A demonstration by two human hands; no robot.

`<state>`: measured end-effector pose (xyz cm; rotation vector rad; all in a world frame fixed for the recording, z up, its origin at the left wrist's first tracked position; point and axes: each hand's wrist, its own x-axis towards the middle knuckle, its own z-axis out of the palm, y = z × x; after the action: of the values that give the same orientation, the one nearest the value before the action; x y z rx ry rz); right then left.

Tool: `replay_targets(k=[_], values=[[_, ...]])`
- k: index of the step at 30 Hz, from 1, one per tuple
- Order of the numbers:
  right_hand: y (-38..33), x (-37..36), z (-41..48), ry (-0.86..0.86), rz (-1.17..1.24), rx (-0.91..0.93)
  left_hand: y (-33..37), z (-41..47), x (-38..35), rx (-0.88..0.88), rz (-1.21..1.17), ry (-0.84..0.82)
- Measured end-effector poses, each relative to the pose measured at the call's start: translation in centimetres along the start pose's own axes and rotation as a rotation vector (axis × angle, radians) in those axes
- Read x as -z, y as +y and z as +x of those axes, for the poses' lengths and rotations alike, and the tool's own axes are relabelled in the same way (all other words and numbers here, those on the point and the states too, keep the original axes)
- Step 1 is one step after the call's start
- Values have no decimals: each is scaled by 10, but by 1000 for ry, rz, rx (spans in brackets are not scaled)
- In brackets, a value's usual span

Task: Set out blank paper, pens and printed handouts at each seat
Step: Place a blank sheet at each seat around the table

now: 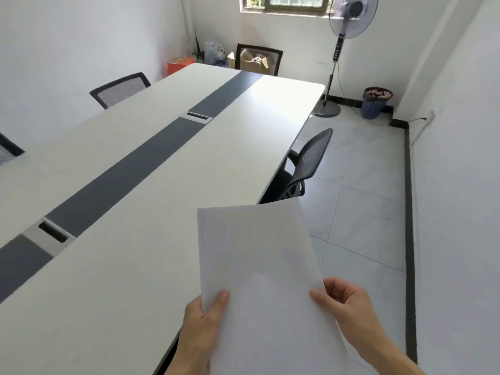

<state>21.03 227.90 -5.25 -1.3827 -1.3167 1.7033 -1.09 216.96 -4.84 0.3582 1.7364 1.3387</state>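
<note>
Both hands come up from the bottom edge of the view, set apart; the left hand (pixel 204 324) grips the paper (pixel 257 261) at its lower left edge, thumb laid flat on top, fingers hidden beneath; the right hand (pixel 349 309) pinches the right edge, thumb tip on the top face, fingers curled behind.
</note>
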Motion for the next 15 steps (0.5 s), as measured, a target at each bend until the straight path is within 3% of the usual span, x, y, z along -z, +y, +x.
replay_targets(k=[6,15], values=[[-34,-27,74,-159,-89,-30,18,26,17,16,-41,165],[-75,-124,214,-556,-360,-31,16,29,44,113,-170,765]])
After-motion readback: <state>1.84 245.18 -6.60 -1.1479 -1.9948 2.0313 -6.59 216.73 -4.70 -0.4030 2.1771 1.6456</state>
